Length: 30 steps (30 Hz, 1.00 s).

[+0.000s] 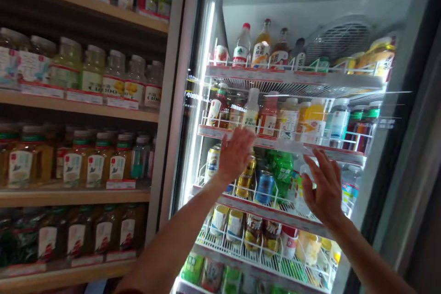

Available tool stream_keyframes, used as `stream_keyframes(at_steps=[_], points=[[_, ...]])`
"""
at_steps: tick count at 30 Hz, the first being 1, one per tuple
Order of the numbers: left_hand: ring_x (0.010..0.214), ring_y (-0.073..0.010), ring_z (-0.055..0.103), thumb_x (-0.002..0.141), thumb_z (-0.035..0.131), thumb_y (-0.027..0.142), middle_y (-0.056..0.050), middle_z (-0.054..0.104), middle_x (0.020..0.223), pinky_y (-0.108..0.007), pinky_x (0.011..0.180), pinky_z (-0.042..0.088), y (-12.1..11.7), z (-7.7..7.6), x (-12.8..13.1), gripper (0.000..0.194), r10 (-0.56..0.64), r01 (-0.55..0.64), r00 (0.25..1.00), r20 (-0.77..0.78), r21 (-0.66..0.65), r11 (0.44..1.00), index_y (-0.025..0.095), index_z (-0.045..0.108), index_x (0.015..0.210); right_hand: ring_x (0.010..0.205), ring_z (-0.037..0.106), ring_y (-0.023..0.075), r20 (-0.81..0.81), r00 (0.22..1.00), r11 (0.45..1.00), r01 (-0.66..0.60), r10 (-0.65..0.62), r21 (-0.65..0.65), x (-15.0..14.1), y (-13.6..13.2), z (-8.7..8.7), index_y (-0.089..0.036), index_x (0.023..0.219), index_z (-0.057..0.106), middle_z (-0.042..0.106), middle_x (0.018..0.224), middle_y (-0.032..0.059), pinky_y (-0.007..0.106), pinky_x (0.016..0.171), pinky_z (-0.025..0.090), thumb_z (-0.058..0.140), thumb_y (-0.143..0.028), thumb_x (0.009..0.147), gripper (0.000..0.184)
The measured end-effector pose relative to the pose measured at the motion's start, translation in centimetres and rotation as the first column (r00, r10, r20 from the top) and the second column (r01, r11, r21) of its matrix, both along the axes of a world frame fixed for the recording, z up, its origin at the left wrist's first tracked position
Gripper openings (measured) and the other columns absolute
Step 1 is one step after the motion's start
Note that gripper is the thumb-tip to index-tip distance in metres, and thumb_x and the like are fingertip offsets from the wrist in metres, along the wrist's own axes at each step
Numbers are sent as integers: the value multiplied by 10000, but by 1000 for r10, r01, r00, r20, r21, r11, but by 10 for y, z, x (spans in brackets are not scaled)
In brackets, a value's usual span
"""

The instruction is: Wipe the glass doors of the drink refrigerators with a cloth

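Note:
Both my hands reach into an open drinks fridge. My left hand (236, 151) is open, fingers stretched up, in front of the price rail of the second wire shelf (330, 150), next to a yellow can (246, 175). My right hand (324, 188) is open too, fingers spread, in front of the third shelf near a green bottle (283, 171) and a clear bottle. A blue can (264, 185) stands between the two hands. Neither hand holds anything.
The fridge has several wire shelves packed with bottles and cans, and a fan grille (339, 39) at the top back. Its door frame (396, 165) runs along the right. To the left, wooden shelves (79, 110) carry rows of bottled drinks with price tags.

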<state>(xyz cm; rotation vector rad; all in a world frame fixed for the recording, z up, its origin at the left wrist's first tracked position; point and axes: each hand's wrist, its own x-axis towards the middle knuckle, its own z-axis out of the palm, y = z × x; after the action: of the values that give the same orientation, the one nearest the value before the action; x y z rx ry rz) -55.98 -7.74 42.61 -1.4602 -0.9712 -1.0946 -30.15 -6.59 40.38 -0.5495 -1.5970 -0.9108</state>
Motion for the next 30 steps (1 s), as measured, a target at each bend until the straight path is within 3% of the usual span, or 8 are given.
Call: stream_keyframes(at_steps=[4,10,12,15,17,22,27,30], points=[[1378,-274,158,893,330,306,-132,251,1470,-549,1075,236,5,42,3,573,-35,-26,873,486,118,993,168,159,1422,1297,368,271,-58,998,1000,20,-19,15,24,6,5,-232,1320,415,404,1406,101,498,1057,283,470,-196,831,493],[1382,-209,154,903,315,314,-55,308,1457,-449,1121,202,8,67,49,489,4,-6,995,-101,-19,1000,217,283,1382,1294,372,269,-44,999,1000,0,2,29,34,8,11,-246,1313,414,405,1405,98,513,1051,283,473,-183,826,494],[1368,-220,208,903,314,323,-78,335,1441,-476,1113,206,7,84,32,474,26,-27,995,96,13,1000,206,318,1362,1297,368,270,-49,999,999,-4,6,45,38,9,18,-253,1316,411,395,1413,91,515,1049,286,472,-184,826,499],[1371,-258,190,903,302,331,-164,279,1452,-517,1087,230,7,107,10,514,-9,-62,859,512,121,991,119,281,1371,1298,366,273,-92,996,997,-9,16,82,46,13,34,-244,1319,412,390,1416,93,509,1046,294,474,-192,824,502],[1382,-254,146,907,283,314,-168,254,1462,-498,1094,227,10,110,19,518,-8,-64,878,479,134,989,96,264,1377,1297,368,268,-122,992,994,-12,26,110,45,17,48,-237,1321,409,395,1412,96,500,1045,297,469,-192,827,500],[1383,-182,147,901,317,313,-37,302,1462,-398,1123,205,14,107,57,471,58,-53,995,-78,58,997,219,317,1363,1305,358,246,-138,990,987,27,-5,160,34,27,86,-227,1326,397,407,1404,97,479,1066,261,451,-205,842,487],[1367,-254,202,915,249,290,-196,312,1428,-499,1078,256,6,139,17,489,19,-103,914,406,187,977,67,282,1349,1299,365,262,-172,981,979,121,-92,166,45,34,115,-197,1297,430,425,1389,119,480,1050,274,442,-234,848,451],[1375,-234,180,904,281,277,-163,314,1436,-453,1086,269,9,142,26,478,27,-96,939,343,186,978,93,304,1345,1302,358,265,-160,978,974,162,-136,160,50,38,121,-188,1295,429,426,1386,126,485,1051,267,432,-245,850,449]])
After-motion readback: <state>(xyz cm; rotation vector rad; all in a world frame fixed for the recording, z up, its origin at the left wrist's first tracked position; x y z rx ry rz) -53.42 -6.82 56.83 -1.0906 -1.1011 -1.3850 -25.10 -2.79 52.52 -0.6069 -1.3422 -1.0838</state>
